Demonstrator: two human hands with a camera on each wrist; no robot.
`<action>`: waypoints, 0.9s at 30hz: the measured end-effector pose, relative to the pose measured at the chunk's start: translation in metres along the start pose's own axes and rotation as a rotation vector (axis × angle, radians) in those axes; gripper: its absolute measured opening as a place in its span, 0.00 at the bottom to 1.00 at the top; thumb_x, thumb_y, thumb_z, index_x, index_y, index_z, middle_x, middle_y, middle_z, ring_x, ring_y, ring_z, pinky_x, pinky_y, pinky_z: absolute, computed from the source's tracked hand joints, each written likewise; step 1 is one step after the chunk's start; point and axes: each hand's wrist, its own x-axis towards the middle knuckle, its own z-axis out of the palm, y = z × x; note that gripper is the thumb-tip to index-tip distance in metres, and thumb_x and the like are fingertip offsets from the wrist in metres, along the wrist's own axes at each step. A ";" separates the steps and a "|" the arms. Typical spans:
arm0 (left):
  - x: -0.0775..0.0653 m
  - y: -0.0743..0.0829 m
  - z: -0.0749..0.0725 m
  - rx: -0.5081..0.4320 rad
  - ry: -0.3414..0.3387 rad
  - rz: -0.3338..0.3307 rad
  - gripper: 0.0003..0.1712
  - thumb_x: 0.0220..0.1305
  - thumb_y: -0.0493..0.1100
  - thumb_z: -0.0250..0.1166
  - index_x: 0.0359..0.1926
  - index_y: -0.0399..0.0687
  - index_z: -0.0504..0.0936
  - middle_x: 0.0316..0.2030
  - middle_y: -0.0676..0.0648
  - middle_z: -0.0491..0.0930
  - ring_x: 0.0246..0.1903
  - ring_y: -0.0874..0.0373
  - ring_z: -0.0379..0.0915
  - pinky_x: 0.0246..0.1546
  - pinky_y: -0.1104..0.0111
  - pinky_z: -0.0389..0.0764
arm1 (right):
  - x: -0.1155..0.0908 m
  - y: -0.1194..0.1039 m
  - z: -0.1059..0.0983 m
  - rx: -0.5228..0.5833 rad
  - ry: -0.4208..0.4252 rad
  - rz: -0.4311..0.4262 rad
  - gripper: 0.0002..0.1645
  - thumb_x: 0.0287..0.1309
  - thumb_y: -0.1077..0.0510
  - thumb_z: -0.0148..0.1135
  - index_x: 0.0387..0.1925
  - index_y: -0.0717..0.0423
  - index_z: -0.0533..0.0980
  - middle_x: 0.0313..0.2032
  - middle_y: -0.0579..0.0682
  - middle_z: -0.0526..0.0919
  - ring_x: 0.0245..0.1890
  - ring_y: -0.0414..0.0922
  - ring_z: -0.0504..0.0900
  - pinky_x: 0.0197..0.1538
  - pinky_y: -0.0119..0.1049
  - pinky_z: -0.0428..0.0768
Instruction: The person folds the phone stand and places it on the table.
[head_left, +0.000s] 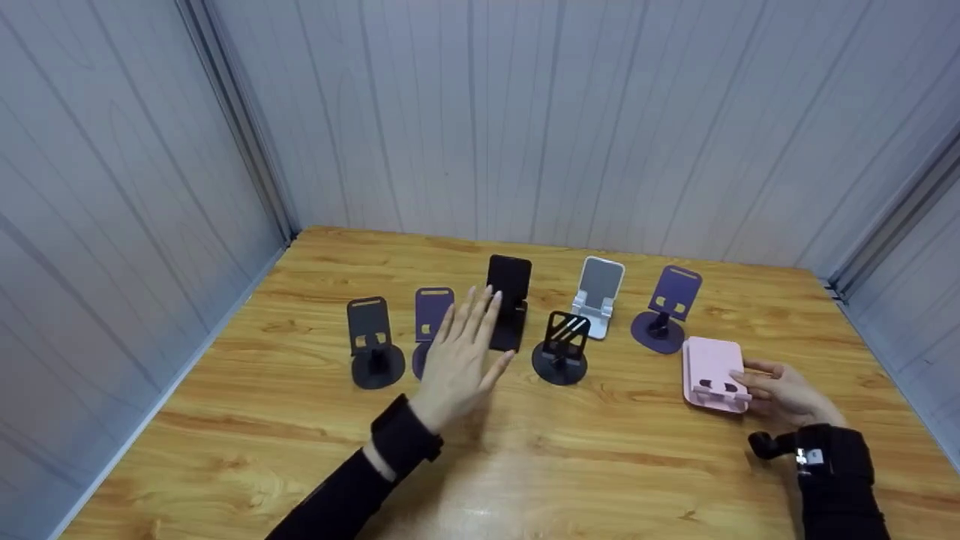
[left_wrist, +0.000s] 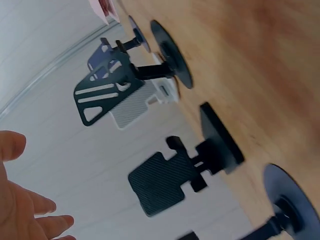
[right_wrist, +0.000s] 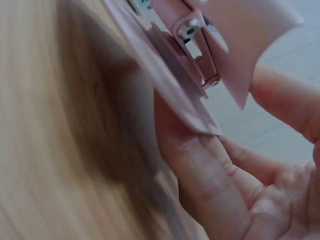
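Note:
My right hand (head_left: 787,394) grips a folded pink phone stand (head_left: 715,364) by its right edge, at the right of the table. In the right wrist view, fingers (right_wrist: 205,175) reach under the base of this stand and the thumb lies against its upper plate (right_wrist: 255,30). My left hand (head_left: 459,367) is held over the table with fingers straight and holds nothing. It partly covers a purple phone stand (head_left: 433,304) and overlaps a tall black phone stand (head_left: 510,277) in the head view. Left fingertips (left_wrist: 47,206) show at the edge of the left wrist view.
A dark grey phone stand (head_left: 367,319) stands at the left. Right of my left hand are a slotted black stand (head_left: 559,369), a white stand (head_left: 602,279) and another purple stand (head_left: 677,289). Panelled walls (head_left: 510,120) border the wooden table (head_left: 585,465).

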 end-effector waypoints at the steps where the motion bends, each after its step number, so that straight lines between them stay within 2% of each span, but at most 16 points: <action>1: -0.003 -0.003 0.000 -0.006 -0.009 -0.006 0.43 0.74 0.59 0.50 0.78 0.41 0.48 0.78 0.42 0.47 0.77 0.45 0.43 0.77 0.50 0.48 | 0.000 0.000 0.000 -0.006 0.013 -0.001 0.43 0.72 0.62 0.52 0.72 0.75 0.37 0.36 0.43 0.87 0.35 0.37 0.87 0.44 0.32 0.85; 3: -0.009 -0.010 -0.001 -0.020 -0.018 -0.017 0.43 0.74 0.58 0.52 0.77 0.39 0.49 0.78 0.41 0.47 0.77 0.45 0.43 0.77 0.50 0.48 | -0.001 0.000 0.001 -0.027 0.033 -0.001 0.51 0.73 0.62 0.51 0.73 0.74 0.26 0.34 0.42 0.87 0.34 0.37 0.87 0.43 0.31 0.85; 4: -0.012 -0.013 -0.001 -0.022 -0.020 -0.023 0.43 0.73 0.57 0.52 0.77 0.39 0.49 0.78 0.41 0.48 0.77 0.44 0.43 0.77 0.49 0.47 | -0.001 -0.001 0.001 -0.042 0.047 -0.002 0.52 0.73 0.61 0.51 0.73 0.72 0.25 0.34 0.41 0.87 0.34 0.36 0.87 0.43 0.31 0.85; 8: -0.019 -0.019 -0.002 -0.047 -0.023 -0.039 0.43 0.73 0.56 0.54 0.77 0.38 0.50 0.77 0.40 0.49 0.77 0.44 0.43 0.77 0.48 0.47 | -0.001 -0.001 0.003 -0.072 0.085 -0.010 0.52 0.72 0.61 0.52 0.72 0.69 0.24 0.33 0.40 0.87 0.34 0.35 0.86 0.43 0.29 0.85; 13: -0.020 -0.021 -0.005 -0.064 -0.025 -0.042 0.44 0.73 0.57 0.53 0.77 0.38 0.48 0.77 0.40 0.49 0.77 0.44 0.42 0.77 0.48 0.47 | -0.001 -0.001 0.006 -0.010 0.132 -0.033 0.52 0.71 0.63 0.53 0.73 0.72 0.26 0.35 0.40 0.86 0.38 0.34 0.84 0.44 0.27 0.84; 16: -0.019 -0.022 -0.007 -0.051 -0.005 -0.035 0.43 0.74 0.59 0.51 0.77 0.38 0.49 0.77 0.40 0.50 0.77 0.43 0.44 0.76 0.47 0.49 | -0.001 -0.003 0.007 -0.021 0.176 -0.044 0.51 0.71 0.62 0.54 0.74 0.72 0.28 0.34 0.38 0.84 0.37 0.32 0.83 0.43 0.25 0.82; 23: -0.017 -0.024 -0.010 -0.052 0.008 -0.047 0.43 0.74 0.57 0.52 0.77 0.39 0.48 0.77 0.40 0.49 0.77 0.44 0.43 0.76 0.47 0.49 | -0.001 -0.007 0.009 -0.225 0.276 -0.002 0.50 0.72 0.56 0.54 0.74 0.71 0.32 0.32 0.31 0.77 0.34 0.27 0.79 0.40 0.23 0.81; 27: -0.017 -0.025 -0.011 -0.058 0.020 -0.054 0.43 0.73 0.56 0.54 0.77 0.39 0.50 0.77 0.39 0.52 0.77 0.44 0.44 0.76 0.47 0.50 | 0.001 -0.006 0.011 -0.327 0.339 -0.009 0.46 0.72 0.57 0.53 0.73 0.74 0.37 0.31 0.32 0.75 0.28 0.28 0.78 0.36 0.23 0.80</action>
